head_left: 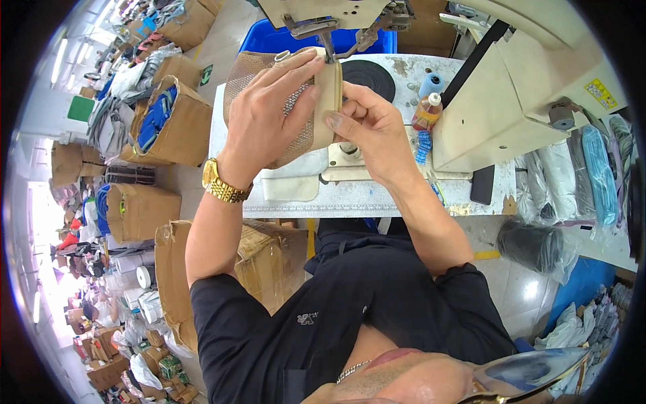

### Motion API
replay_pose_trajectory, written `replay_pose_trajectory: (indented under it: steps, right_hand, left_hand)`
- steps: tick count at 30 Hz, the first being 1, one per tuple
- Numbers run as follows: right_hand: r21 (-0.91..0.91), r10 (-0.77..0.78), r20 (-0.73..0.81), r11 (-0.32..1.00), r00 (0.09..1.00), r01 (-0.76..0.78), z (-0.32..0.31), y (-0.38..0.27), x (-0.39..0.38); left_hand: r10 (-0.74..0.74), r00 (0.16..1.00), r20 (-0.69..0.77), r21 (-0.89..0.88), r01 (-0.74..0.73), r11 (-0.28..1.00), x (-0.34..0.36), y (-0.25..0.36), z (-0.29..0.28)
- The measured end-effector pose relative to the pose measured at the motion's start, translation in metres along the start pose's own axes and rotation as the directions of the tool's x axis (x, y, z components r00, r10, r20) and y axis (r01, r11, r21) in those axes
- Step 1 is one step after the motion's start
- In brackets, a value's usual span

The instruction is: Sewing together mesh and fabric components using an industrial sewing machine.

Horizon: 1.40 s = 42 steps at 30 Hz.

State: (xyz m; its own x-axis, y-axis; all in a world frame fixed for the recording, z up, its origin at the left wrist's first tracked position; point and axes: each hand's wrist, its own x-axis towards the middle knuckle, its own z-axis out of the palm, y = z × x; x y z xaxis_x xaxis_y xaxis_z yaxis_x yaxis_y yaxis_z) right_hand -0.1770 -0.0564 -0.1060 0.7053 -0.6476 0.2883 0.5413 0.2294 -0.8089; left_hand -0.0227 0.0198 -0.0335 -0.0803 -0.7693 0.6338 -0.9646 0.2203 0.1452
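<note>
A tan mesh piece [235,84] with a cream band [328,101] along its right side is held up at the head of a sewing machine [326,40]. It is rounded like a cap, though its exact kind is unclear. My left hand [272,104], with a gold watch at the wrist, lies over the mesh, fingers stretched flat toward the needle area. Thumb and curled fingers of my right hand [367,128] pinch the band's right edge just below the presser foot. The band's upper end runs in under the foot; the needle tip cannot be made out.
Behind the machine head sits a blue bin [259,40]. On the worktable [484,209] are a black disc-shaped roll [370,77], a bottle of amber liquid [427,114], a blue thread cone [432,83] and a phone [482,185]. Cardboard boxes [178,124] stand at left.
</note>
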Motion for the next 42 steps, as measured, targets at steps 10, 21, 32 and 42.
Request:
replay_pose_trajectory:
  steps: [10, 21, 32, 42]
  right_hand:
    - [-0.022, 0.011, 0.027, 1.0, 1.0, -0.01, -0.007, 0.001, 0.007]
    - [0.046, 0.037, -0.001, 0.998, 0.999, -0.037, -0.004, 0.0, 0.009]
    - [0.039, 0.041, 0.012, 0.998, 0.999, -0.041, -0.008, 0.002, 0.015]
    - [0.105, 0.037, -0.004, 0.994, 0.999, -0.037, -0.009, 0.002, 0.016]
  left_hand:
    - [0.091, 0.995, 0.041, 0.099, -0.094, 0.991, -0.004, 0.011, -0.008]
    - [0.021, 1.0, 0.002, -0.098, -0.02, 0.995, 0.0, -0.001, -0.002]
    - [-0.06, 0.995, 0.084, -0.228, 0.078, 0.97, 0.012, -0.019, -0.003]
    - [0.072, 0.996, 0.044, -0.109, -0.067, 0.992, 0.001, -0.009, -0.006]
